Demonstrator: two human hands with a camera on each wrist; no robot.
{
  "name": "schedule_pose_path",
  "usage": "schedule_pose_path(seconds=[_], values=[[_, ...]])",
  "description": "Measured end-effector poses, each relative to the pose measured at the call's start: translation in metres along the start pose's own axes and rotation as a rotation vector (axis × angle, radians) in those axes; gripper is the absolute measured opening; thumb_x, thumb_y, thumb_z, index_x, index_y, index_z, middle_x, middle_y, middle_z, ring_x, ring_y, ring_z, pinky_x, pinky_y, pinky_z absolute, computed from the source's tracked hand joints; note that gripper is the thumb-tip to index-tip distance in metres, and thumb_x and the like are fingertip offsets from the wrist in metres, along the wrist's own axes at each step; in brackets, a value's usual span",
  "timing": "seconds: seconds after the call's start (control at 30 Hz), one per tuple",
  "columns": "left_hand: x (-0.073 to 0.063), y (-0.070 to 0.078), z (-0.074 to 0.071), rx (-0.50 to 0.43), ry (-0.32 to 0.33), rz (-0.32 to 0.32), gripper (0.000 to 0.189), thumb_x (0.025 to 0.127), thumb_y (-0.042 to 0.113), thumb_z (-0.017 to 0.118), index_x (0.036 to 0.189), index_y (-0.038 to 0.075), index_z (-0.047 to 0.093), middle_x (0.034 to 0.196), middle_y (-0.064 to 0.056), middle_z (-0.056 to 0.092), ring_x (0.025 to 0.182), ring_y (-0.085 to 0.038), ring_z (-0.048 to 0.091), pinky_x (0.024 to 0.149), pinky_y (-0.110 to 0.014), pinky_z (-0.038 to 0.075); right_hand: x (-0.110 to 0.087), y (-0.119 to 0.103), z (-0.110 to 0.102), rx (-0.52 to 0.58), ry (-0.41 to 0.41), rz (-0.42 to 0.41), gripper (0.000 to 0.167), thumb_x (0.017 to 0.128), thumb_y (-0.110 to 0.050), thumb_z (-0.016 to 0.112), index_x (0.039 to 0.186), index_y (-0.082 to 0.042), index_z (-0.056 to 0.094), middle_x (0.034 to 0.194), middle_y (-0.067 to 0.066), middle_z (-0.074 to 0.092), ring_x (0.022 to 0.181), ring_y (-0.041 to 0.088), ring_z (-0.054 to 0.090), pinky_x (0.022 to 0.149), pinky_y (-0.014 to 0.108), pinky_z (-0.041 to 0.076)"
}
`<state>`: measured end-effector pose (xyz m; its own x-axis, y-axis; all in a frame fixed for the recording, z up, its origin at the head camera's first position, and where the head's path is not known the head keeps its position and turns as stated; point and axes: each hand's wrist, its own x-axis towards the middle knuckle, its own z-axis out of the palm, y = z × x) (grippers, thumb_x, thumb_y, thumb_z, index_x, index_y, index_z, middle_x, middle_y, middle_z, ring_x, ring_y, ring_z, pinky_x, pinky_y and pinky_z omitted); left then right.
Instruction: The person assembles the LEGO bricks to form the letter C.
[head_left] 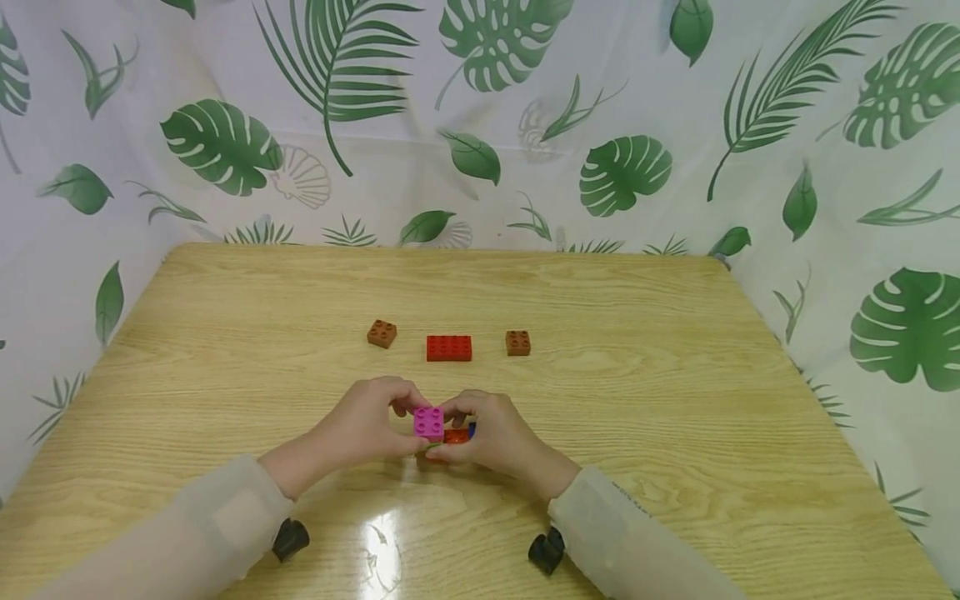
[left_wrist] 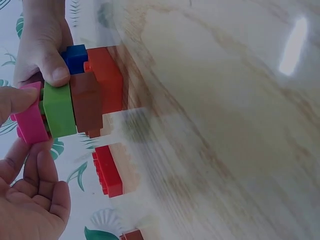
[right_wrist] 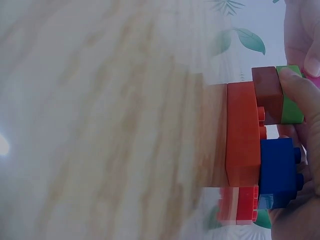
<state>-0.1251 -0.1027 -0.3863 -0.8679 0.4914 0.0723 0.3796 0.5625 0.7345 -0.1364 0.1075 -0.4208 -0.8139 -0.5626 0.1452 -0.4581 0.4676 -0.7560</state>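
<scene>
A pink toy building brick (head_left: 429,423) is pinched between the thumb and fingers of my left hand (head_left: 367,423). It sits slightly tilted over a green brick (left_wrist: 59,111), with green studs showing in the gap. Below the green one comes a brown brick (left_wrist: 86,100), which stands on one end of a long orange-red brick (right_wrist: 242,135) at the tabletop. A blue brick (right_wrist: 277,167) is on that long brick's other end. My right hand (head_left: 491,432) grips the green brick, its thumb on the near side; its other fingers are partly hidden behind the stack.
Beyond the hands lie a long red brick (head_left: 449,348), a brown brick (head_left: 382,334) to its left and another brown brick (head_left: 517,343) to its right. The wooden table (head_left: 637,333) meets a leaf-printed cloth (head_left: 525,200) at the back.
</scene>
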Motion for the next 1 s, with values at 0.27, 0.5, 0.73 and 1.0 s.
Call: schedule_pose_path(seconds=[0.27, 0.5, 0.73, 1.0], values=[[0.0018, 0.0014, -0.0032, 0.022, -0.017, -0.002, 0.027, 0.069, 0.016, 0.084, 0.091, 0.014, 0.069, 0.087, 0.008, 0.062, 0.082, -0.015, 0.056, 0.071, -0.03, 0.048, 0.0007, 0.0002, 0.0, 0.019, -0.002, 0.002, 0.038, 0.069, -0.026, 0.087, 0.101, -0.012, 0.073, 0.091, -0.009, 0.065, 0.081, 0.008, 0.057, 0.072, 0.026, 0.051], [0.0028, 0.0011, -0.0025, 0.0, -0.027, -0.021, 0.025, 0.069, 0.015, 0.084, 0.089, 0.014, 0.069, 0.085, 0.008, 0.062, 0.08, -0.014, 0.055, 0.07, -0.03, 0.048, 0.0003, 0.0013, 0.0006, 0.011, 0.001, 0.008, 0.04, 0.069, -0.027, 0.087, 0.103, -0.011, 0.073, 0.093, -0.009, 0.065, 0.084, 0.007, 0.058, 0.074, 0.025, 0.051], [0.0034, 0.0006, -0.0022, 0.009, -0.027, -0.013, 0.024, 0.069, 0.015, 0.084, 0.088, 0.013, 0.069, 0.084, 0.008, 0.063, 0.08, -0.014, 0.056, 0.07, -0.03, 0.048, -0.0006, 0.0001, -0.0002, 0.017, -0.001, 0.01, 0.04, 0.07, -0.027, 0.086, 0.104, -0.011, 0.072, 0.094, -0.009, 0.065, 0.086, 0.007, 0.058, 0.075, 0.025, 0.051], [0.0029, -0.001, -0.0018, -0.004, -0.035, -0.024, 0.024, 0.069, 0.015, 0.084, 0.088, 0.013, 0.069, 0.085, 0.007, 0.063, 0.082, -0.016, 0.056, 0.071, -0.031, 0.048, -0.005, -0.0001, -0.0004, 0.038, 0.006, -0.01, 0.045, 0.072, -0.04, 0.081, 0.107, -0.015, 0.07, 0.098, -0.013, 0.064, 0.09, 0.008, 0.057, 0.078, 0.028, 0.05]])
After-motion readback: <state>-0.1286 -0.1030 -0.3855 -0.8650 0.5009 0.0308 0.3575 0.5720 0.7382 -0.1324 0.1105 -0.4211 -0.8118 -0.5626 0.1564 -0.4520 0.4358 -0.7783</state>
